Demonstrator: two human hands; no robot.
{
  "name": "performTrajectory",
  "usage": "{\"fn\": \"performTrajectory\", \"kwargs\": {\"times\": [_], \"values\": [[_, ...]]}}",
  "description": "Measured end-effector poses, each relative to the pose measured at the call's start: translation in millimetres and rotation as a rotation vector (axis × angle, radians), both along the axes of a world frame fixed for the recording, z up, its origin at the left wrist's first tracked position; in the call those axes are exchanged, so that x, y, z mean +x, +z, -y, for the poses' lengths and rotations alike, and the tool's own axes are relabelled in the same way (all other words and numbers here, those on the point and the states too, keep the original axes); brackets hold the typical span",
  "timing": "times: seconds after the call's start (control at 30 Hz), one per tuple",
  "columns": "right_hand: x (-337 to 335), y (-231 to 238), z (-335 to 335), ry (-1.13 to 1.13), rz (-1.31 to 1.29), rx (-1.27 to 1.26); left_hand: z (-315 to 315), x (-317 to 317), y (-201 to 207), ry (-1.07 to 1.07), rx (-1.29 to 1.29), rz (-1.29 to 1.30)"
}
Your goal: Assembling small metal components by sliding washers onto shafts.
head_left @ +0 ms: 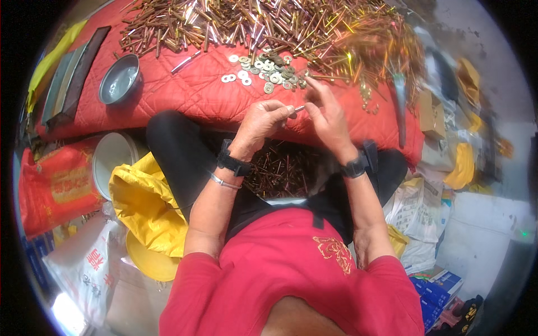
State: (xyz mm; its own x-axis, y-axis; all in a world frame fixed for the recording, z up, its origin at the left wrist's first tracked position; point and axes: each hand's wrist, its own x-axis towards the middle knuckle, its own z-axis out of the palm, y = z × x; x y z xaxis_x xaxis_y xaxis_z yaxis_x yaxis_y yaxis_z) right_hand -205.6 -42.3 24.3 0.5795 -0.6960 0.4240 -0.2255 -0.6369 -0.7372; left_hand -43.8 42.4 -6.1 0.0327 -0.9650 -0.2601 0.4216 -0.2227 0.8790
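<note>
While a deep heap of brass rods [269,22] and loose washers [263,70] waits on the red quilt [185,89], the left hand [263,120] pinches a small metal pin [298,108] — the right hand [328,115] meets it, fingers half-spread — with finished pieces [283,171] piled in the lap; most work apparently remains.

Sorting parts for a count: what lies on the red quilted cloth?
On the red quilted cloth: a heap of brass rods, washers, a metal bowl. Anything beneath the heap is hidden.

A red quilted tabletop [185,95] spans the far side; pale concrete floor [482,235] at right; daylight throughout.
</note>
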Motion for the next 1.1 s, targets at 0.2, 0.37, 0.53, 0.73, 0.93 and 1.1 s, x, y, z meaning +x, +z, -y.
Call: {"fn": "performTrajectory", "kwargs": {"times": [0.2, 0.37, 0.53, 0.73, 0.93, 1.1], "values": [[-2, 7, -6, -0.052, -0.051, 0.048, 0, -1, 1, -0.004, 0.021, 0.003], [-2, 12, -7, -0.099, -0.167, 0.222, -2, -1, 2, -0.002, 0.034, 0.007], [-4, 8, -6, -0.026, -0.072, 0.164, -1, -1, 4, -0.028, 0.039, -0.001], [-3, 5, -8, -0.015, -0.002, -0.013, 1, -1, -3, -0.029, 0.027, 0.024], [-2, 0, -4, -0.034, 0.032, -0.087, 0, 0, -1, -0.057, 0.029, -0.009], [-7, -1, -7, -0.070, -0.028, 0.107, 0, -4, -3, -0.055, 0.060, -0.007]]}}
